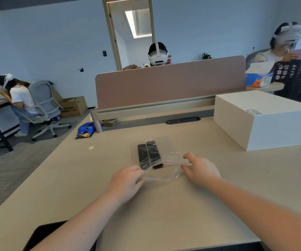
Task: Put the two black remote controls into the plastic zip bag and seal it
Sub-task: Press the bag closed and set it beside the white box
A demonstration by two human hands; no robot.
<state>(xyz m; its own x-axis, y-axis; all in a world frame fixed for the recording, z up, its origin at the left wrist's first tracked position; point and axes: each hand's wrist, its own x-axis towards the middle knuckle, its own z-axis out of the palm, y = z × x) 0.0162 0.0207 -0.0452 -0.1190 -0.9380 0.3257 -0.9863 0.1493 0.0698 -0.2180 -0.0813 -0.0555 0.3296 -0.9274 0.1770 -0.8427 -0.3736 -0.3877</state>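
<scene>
Two black remote controls lie side by side inside a clear plastic zip bag (166,171) on the beige desk (164,205): the left remote (142,156) and the right remote (153,151). The bag's mouth faces me and gapes open, with a red line along its zip strip. My left hand (126,182) pinches the mouth's left corner. At the mouth's right corner my right hand (200,169) has its fingers on the plastic. A small dark object (158,166) shows at the mouth near the remotes' near ends.
A large white box (265,118) stands on the desk at the right. A pink partition (169,82) runs along the far edge. A dark flat object (46,234) lies at the near left edge. Other people with headsets sit around the room.
</scene>
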